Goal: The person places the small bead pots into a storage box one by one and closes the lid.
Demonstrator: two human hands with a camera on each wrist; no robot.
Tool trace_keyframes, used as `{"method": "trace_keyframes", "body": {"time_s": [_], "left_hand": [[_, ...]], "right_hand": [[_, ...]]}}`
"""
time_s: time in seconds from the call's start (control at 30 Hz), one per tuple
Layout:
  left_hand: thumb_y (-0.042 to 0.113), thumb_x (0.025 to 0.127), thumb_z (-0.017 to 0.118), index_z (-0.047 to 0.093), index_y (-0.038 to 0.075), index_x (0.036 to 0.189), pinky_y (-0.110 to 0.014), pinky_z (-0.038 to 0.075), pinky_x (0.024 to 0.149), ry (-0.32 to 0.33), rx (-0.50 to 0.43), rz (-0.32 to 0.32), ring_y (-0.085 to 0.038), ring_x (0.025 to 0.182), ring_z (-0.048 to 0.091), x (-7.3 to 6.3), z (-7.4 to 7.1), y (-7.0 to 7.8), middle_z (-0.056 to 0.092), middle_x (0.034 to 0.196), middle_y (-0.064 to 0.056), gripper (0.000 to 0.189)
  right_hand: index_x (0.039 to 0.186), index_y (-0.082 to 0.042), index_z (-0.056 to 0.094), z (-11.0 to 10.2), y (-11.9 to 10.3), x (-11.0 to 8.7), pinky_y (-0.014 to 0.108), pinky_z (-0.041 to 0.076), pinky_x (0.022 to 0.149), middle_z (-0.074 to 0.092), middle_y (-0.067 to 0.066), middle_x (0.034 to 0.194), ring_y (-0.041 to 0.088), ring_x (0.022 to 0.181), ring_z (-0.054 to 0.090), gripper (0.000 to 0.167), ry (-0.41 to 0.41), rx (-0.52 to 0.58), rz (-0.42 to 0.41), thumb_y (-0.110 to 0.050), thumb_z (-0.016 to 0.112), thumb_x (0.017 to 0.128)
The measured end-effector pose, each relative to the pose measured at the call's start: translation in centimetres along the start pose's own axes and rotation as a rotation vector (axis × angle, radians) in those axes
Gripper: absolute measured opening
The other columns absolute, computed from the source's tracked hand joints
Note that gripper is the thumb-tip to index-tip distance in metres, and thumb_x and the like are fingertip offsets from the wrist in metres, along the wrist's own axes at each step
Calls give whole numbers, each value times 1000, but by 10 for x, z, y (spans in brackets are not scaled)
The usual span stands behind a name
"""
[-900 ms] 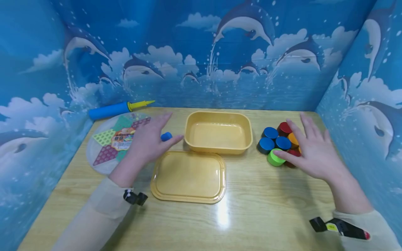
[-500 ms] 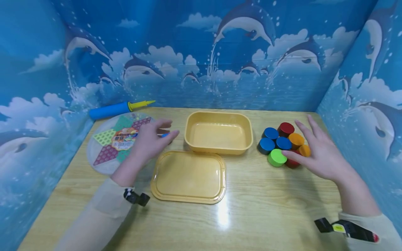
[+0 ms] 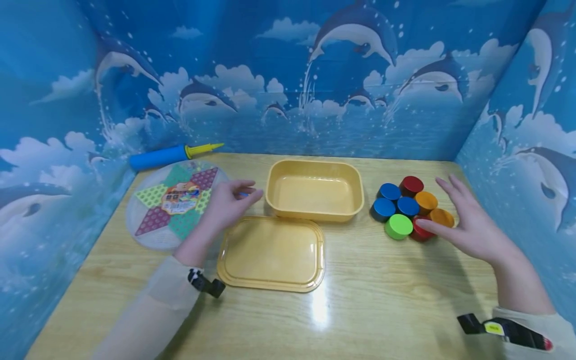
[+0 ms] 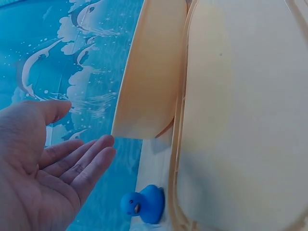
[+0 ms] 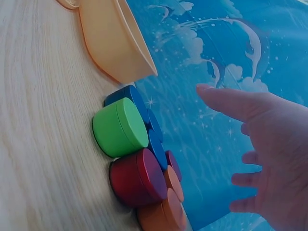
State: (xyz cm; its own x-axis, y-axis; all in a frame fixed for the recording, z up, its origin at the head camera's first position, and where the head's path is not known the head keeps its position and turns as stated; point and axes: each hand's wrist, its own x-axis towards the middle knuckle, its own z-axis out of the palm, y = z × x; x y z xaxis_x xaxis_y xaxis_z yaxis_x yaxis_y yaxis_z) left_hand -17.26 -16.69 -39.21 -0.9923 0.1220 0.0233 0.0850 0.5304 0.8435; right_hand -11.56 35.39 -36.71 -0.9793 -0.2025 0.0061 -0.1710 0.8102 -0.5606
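Observation:
My left hand point(image 3: 227, 205) hovers left of the yellow plastic box point(image 3: 315, 213), fingers bent loosely and holding nothing. Beneath it, mostly hidden in the head view, is a small blue rubber duck point(image 4: 151, 204), which in the left wrist view stands apart from the fingertips. My right hand point(image 3: 472, 227) is spread in the air over the right side of a cluster of round lidded tins. The cluster has a green tin point(image 3: 398, 226), a red tin point(image 5: 137, 177) near my thumb, an orange tin point(image 3: 442, 218), a blue tin point(image 3: 383, 209) and several others.
A yellow lid point(image 3: 271, 254) lies in front of the box. On the left are a round, patterned disc in clear wrap point(image 3: 153, 220) and a blue hand pump point(image 3: 157, 158) with a yellow nozzle. Dolphin-printed curtains point(image 3: 288, 75) enclose the wooden table point(image 3: 369, 300).
My left hand's fingers have drawn closer together above the duck, and the hand has dipped slightly. My right hand has moved rightward, uncovering the orange tins. The tins have stayed in place.

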Motion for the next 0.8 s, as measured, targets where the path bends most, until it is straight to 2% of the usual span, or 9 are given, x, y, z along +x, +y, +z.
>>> {"method": "trace_keyframes", "body": {"time_s": [0.17, 0.3, 0.5, 0.67, 0.8], "left_hand": [[32, 101, 76, 64, -4, 140, -38, 67, 83, -14, -99, -49, -30, 102, 75, 3, 7, -2, 74, 121, -19, 55], [28, 100, 77, 63, -6, 141, -35, 67, 81, -25, -185, -95, -31, 101, 75, 5, 12, -3, 73, 122, -22, 54], [27, 101, 77, 61, -6, 142, -38, 67, 84, -38, -292, -204, -37, 100, 76, 9, 20, -2, 74, 116, -24, 55], [27, 102, 75, 63, -6, 140, -42, 66, 85, -36, -286, -253, -39, 97, 77, 11, 24, -2, 76, 110, -22, 50], [25, 102, 75, 65, -6, 137, -39, 67, 84, -36, -283, -274, -38, 95, 77, 12, 27, -3, 76, 109, -22, 47]], "right_hand": [[171, -16, 14, 1, 9, -3, 90, 20, 107, -3, 17, 176, 57, 155, 7, 104, 10, 30, -2, -33, 83, 95], [171, -14, 18, 3, 14, -6, 89, 24, 106, 7, 23, 174, 59, 151, 16, 103, 18, 40, 6, -32, 84, 94], [169, -12, 24, 5, 25, -12, 84, 28, 109, 21, 28, 170, 59, 144, 28, 100, 26, 86, 1, -25, 86, 93], [169, -10, 24, 6, 34, -15, 83, 27, 110, 21, 27, 170, 59, 142, 30, 99, 27, 113, 4, -23, 86, 93], [169, -9, 23, 7, 43, -16, 84, 28, 107, 22, 30, 169, 61, 140, 31, 100, 18, 116, 8, -23, 86, 93]]}}
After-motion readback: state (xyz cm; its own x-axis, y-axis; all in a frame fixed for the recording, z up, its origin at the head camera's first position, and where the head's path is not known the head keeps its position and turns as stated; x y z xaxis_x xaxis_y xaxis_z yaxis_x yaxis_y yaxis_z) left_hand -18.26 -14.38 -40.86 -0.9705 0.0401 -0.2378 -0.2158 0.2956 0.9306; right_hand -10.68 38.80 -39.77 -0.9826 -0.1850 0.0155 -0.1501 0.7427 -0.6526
